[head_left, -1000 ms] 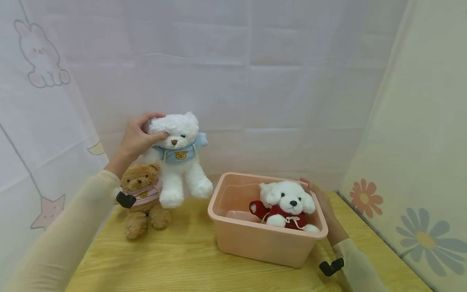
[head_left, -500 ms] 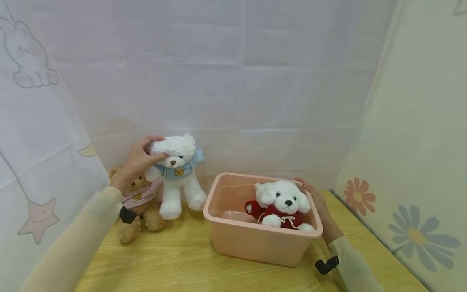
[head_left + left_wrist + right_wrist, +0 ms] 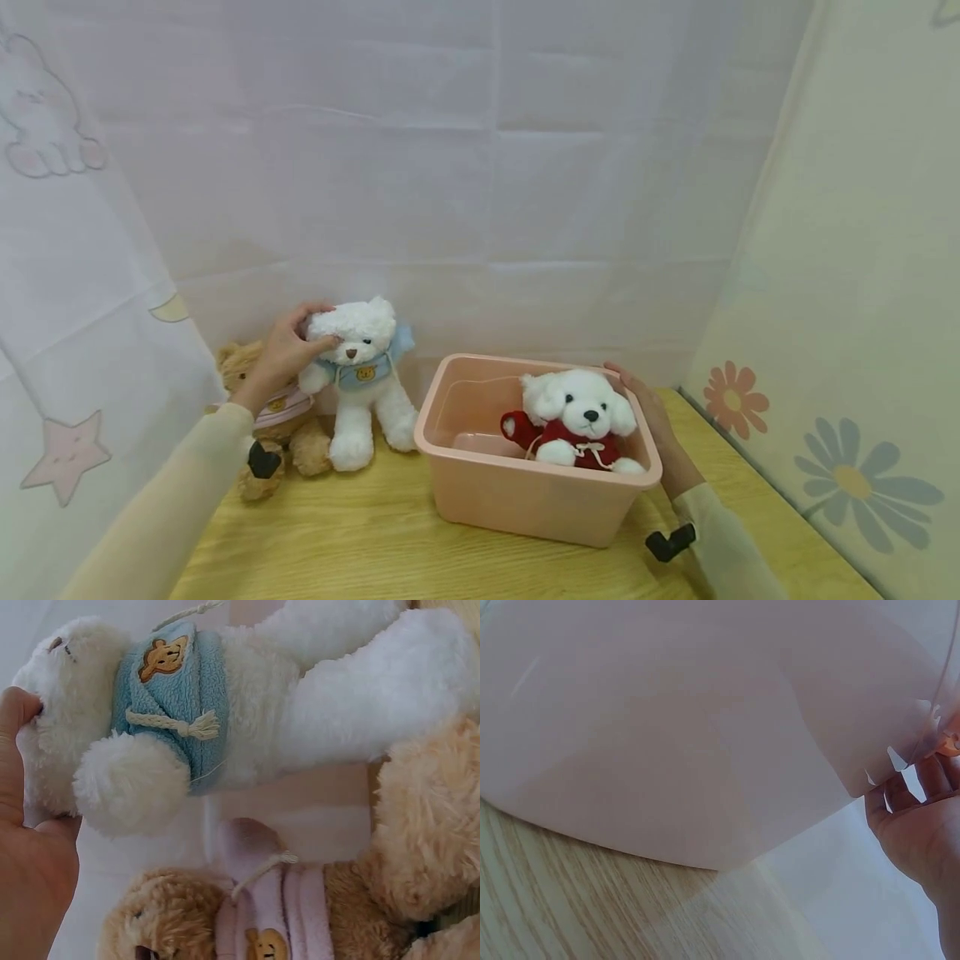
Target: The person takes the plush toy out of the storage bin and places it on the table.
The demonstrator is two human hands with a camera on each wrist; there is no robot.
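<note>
Lowered since a second ago, the white teddy bear [image 3: 362, 379] now stands on the table [image 3: 390, 533] beside the brown teddy bear [image 3: 279, 421], left hand [image 3: 288, 354] gripping its head. Right hand [image 3: 651, 417] rests, fingers straight, against the pink bin [image 3: 525, 492] holding the white plush dog [image 3: 577, 417].

Left hand [image 3: 288, 350] raised at arm's length, fingers curled in a grip; right hand [image 3: 651, 417] lower, fingers extended, sleeved forearm bent.

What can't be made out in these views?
- Head view: brown bear is partly covered by the left hand and its sleeve.
- Head view: pink bin wall hides the red-shirted dog's lower body.
- Right wrist view: the bin fills the frame; right hand is cut off by the edge.
</note>
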